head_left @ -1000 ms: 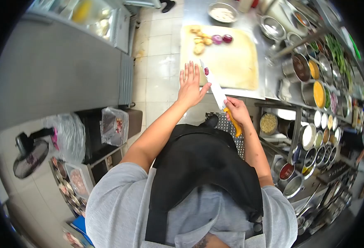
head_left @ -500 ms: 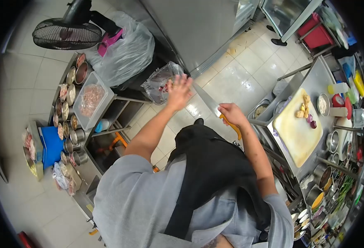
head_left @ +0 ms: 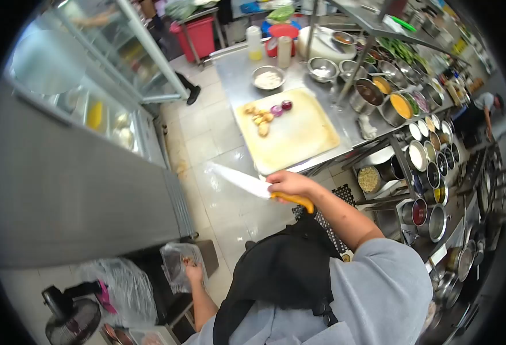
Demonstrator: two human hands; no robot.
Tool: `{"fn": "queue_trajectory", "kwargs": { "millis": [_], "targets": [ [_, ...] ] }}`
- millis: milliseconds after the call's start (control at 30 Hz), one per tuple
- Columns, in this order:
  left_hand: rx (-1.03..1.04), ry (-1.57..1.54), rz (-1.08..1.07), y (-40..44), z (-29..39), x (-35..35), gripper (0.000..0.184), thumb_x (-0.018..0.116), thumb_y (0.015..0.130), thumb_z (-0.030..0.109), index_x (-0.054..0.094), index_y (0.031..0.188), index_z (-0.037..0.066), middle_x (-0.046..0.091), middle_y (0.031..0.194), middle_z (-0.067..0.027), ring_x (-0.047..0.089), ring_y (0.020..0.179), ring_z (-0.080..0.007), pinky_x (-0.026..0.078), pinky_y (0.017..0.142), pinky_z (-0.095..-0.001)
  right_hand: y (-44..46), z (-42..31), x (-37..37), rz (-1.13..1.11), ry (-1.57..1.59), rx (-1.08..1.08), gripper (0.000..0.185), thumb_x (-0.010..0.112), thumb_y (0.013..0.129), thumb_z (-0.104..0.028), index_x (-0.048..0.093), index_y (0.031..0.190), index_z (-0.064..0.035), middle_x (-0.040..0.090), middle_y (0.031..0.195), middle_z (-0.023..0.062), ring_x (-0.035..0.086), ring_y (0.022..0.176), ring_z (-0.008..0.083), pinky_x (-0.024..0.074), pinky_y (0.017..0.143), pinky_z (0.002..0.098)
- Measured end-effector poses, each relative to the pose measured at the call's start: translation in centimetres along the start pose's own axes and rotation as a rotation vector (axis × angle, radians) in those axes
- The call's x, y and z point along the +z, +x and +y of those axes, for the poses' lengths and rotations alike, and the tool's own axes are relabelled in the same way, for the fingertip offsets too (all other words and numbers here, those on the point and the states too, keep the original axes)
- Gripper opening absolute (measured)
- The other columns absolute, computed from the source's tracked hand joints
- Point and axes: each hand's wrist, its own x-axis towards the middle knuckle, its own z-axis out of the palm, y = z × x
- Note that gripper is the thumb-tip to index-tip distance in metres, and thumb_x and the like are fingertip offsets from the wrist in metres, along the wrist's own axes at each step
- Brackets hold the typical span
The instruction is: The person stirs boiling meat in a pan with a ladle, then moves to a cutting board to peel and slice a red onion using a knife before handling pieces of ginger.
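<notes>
A long knife (head_left: pixel 242 180) with a yellow handle is in my right hand (head_left: pixel 290 185), fingers wrapped where the handle meets the blade. Its blade points left over the floor, near the front corner of the cutting board (head_left: pixel 299 144). On that board lie knobbly ginger pieces (head_left: pixel 262 129) and cut purple onions (head_left: pixel 281 108). Low on the left, my left hand (head_left: pixel 193 271) reaches over a bin lined with clear plastic (head_left: pixel 175 276). Its fingers look loosely apart, beside small reddish-brown scraps in the liner; fine detail is blurred.
The steel table (head_left: pixel 230 75) also carries a bowl of white pieces (head_left: pixel 268 78) and squeeze bottles (head_left: pixel 254 43). A steel fridge (head_left: pixel 86 195) stands left, its glass door (head_left: pixel 149 52) open. A fan (head_left: pixel 74 322) is lower left. Another person (head_left: pixel 483 112) stands far right.
My view has swung right toward the table. My left hand has gone from spread above the lined bin to lower at its opening. The knife stays in my right hand, now near the board.
</notes>
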Motion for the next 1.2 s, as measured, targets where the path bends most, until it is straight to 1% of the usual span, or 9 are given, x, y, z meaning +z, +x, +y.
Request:
{"fn": "queue_trajectory", "kwargs": {
  "millis": [200, 467, 667, 767, 800, 867, 967, 1000, 1200],
  "targets": [
    [0.330, 0.082, 0.222, 0.4, 31.5, 6.9, 0.052, 0.065, 0.099, 0.044, 0.071, 0.082, -0.005, 0.071, 0.070, -0.0165, 0.068, 0.062, -0.0253, 0.053, 0.065, -0.0400, -7.7, 11.9, -17.8, 0.223, 0.543, -0.101, 0.016, 0.061, 0.099, -0.015, 0.064, 0.111, -0.0047, 0.066, 0.083, 0.0058, 0.063, 0.058, 0.0142, 0.0546, 0.053, 0.0304],
    [1.206, -0.096, -0.095, 0.3, 67.9, 17.6, 0.023, 0.071, 0.096, 0.021, 0.075, 0.109, 0.002, 0.073, 0.098, -0.0154, 0.070, 0.087, -0.0273, 0.054, 0.081, -0.0368, -11.1, 20.6, -25.5, 0.300, 0.545, 0.061, 0.014, 0.061, 0.102, -0.018, 0.063, 0.107, -0.0056, 0.069, 0.086, 0.0066, 0.062, 0.056, 0.0130, 0.0544, 0.047, 0.0282],
    [1.281, 0.074, -0.274, 6.9, 87.6, 31.7, 0.029, 0.063, 0.098, 0.024, 0.071, 0.119, 0.006, 0.072, 0.107, -0.0199, 0.070, 0.092, -0.0363, 0.055, 0.084, -0.0462, -14.6, 23.3, -27.2, 0.206, 0.576, 0.084, 0.017, 0.055, 0.106, -0.020, 0.058, 0.114, -0.0047, 0.072, 0.092, 0.0098, 0.065, 0.058, 0.0139, 0.0567, 0.052, 0.0275],
    [1.435, 0.394, -0.203, 10.1, 95.3, 38.7, 0.033, 0.064, 0.095, 0.023, 0.070, 0.123, 0.009, 0.070, 0.116, -0.0245, 0.067, 0.106, -0.0435, 0.053, 0.095, -0.0503, -18.1, 22.8, -26.4, 0.242, 0.496, 0.057, 0.024, 0.050, 0.108, -0.024, 0.057, 0.117, -0.0030, 0.072, 0.095, 0.0125, 0.067, 0.060, 0.0152, 0.0581, 0.054, 0.0298],
    [1.364, 1.138, -0.191, 11.6, 98.5, 41.2, 0.039, 0.062, 0.093, 0.020, 0.067, 0.130, 0.008, 0.067, 0.126, -0.0250, 0.067, 0.109, -0.0420, 0.053, 0.094, -0.0501, -19.6, 22.2, -25.9, 0.294, 0.463, 0.071, 0.026, 0.049, 0.109, -0.025, 0.057, 0.119, -0.0022, 0.073, 0.096, 0.0134, 0.067, 0.060, 0.0152, 0.0586, 0.055, 0.0307],
    [2.152, 0.209, 0.083, 18.5, 99.4, 48.4, 0.054, 0.064, 0.083, 0.017, 0.064, 0.137, 0.011, 0.060, 0.141, -0.0233, 0.068, 0.110, -0.0383, 0.055, 0.095, -0.0480, -21.7, 23.5, -24.6, 0.349, 0.412, 0.003, 0.026, 0.049, 0.108, -0.024, 0.056, 0.119, -0.0020, 0.073, 0.097, 0.0153, 0.065, 0.059, 0.0148, 0.0556, 0.053, 0.0326],
    [2.342, 0.397, -0.030, 18.1, 102.5, 52.0, 0.047, 0.058, 0.087, 0.009, 0.065, 0.133, 0.008, 0.070, 0.124, -0.0207, 0.068, 0.112, -0.0353, 0.053, 0.099, -0.0450, -24.4, 22.9, -22.8, 0.522, 0.393, -0.029, 0.026, 0.051, 0.104, -0.021, 0.057, 0.121, -0.0017, 0.074, 0.095, 0.0151, 0.063, 0.055, 0.0167, 0.0547, 0.051, 0.0350],
    [1.975, 0.499, -0.413, 20.5, 103.0, 55.2, 0.045, 0.057, 0.087, 0.007, 0.065, 0.131, 0.005, 0.070, 0.123, -0.0195, 0.067, 0.112, -0.0361, 0.051, 0.101, -0.0454, -25.0, 23.2, -22.0, 0.566, 0.419, -0.032, 0.027, 0.051, 0.104, -0.022, 0.058, 0.121, -0.0014, 0.074, 0.094, 0.0143, 0.063, 0.054, 0.0175, 0.0548, 0.050, 0.0356],
    [1.951, 0.681, -0.334, 10.7, 104.9, 50.2, 0.023, 0.066, 0.091, 0.011, 0.070, 0.113, 0.006, 0.075, 0.099, -0.0181, 0.070, 0.093, -0.0398, 0.044, 0.096, -0.0541, -27.0, 22.0, -19.1, 0.792, 0.358, 0.026, 0.023, 0.052, 0.102, -0.018, 0.062, 0.115, -0.0011, 0.074, 0.086, 0.0123, 0.068, 0.055, 0.0204, 0.0561, 0.049, 0.0362]
  ]
}}
